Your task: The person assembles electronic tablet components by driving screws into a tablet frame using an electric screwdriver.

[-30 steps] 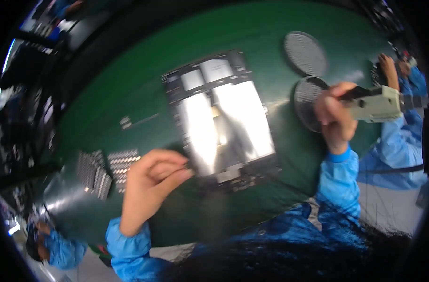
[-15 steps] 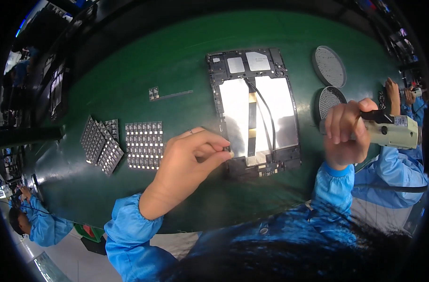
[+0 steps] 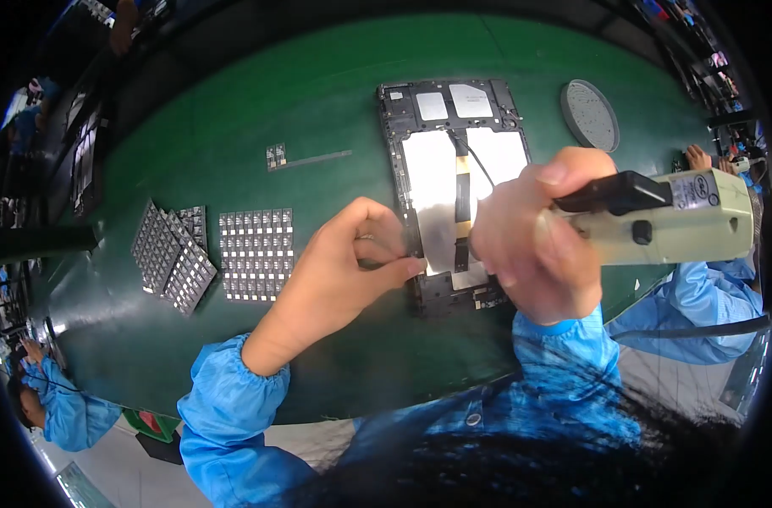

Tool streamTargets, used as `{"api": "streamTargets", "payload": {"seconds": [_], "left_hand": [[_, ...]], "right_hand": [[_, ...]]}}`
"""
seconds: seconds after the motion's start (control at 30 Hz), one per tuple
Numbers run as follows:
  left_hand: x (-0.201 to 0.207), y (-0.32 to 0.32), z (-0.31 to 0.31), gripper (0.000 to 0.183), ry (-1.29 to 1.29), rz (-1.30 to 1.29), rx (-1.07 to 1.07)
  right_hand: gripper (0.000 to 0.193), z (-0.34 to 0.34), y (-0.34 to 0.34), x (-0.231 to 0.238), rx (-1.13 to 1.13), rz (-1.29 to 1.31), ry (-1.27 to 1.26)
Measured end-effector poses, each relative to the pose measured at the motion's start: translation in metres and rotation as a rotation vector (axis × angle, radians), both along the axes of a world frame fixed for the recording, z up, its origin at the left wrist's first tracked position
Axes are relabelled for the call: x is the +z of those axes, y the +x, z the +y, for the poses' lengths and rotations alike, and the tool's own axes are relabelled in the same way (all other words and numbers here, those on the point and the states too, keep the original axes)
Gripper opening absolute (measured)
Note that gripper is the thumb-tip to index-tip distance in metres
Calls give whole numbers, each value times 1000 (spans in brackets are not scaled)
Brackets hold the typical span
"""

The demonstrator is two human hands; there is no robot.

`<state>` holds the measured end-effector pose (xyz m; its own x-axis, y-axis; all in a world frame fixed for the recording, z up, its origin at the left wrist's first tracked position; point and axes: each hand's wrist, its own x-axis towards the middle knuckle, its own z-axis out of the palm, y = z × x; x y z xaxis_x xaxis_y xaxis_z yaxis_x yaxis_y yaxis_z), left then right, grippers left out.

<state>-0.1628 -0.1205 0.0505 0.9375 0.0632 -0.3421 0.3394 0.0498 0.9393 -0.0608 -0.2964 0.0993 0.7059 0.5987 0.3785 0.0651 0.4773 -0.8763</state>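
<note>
An opened tablet [image 3: 437,182], with silvery battery panels and a black frame, lies on the green table in front of me. My left hand [image 3: 335,262] is at its left edge, thumb and fingers closed in a pinch there; whatever lies between them is too small to make out. My right hand [image 3: 543,241] is wrapped round a cream electric screwdriver [image 3: 669,224] with a black lever. The tool lies nearly level, its body pointing right, over the tablet's lower right part. My fist hides the screwdriver's tip and that part of the tablet, including most of its black cable.
Left of my hand lies a sheet of small black boards [image 3: 256,254], beside a stack of similar sheets [image 3: 174,258]. A small board piece with a strip [image 3: 318,158] lies farther off. A round grey dish [image 3: 590,116] stands right of the tablet. Co-workers in blue sleeves sit at both sides.
My right hand has swung left with the screwdriver, from beside the tablet to over it, now covering the second dish. My left fingertips have shifted slightly onto the tablet's edge.
</note>
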Motion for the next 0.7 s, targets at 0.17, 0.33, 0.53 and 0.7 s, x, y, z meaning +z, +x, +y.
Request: {"api": "streamTargets", "payload": {"seconds": [0.17,0.33,0.53,0.7], "left_hand": [[-5,-2,-2,33,25,-93,53],[-13,-2,-3,33,-18,-84,59],[-6,-1,1,34,-33,-35,54],[-8,-2,0,34,-22,-53,59]], "right_hand": [[29,25,-12,-5,6,35,-128],[28,31,-12,-19,15,25,-158],[26,35,-14,-24,15,19,-186],[25,39,-18,-27,10,27,-183]]}}
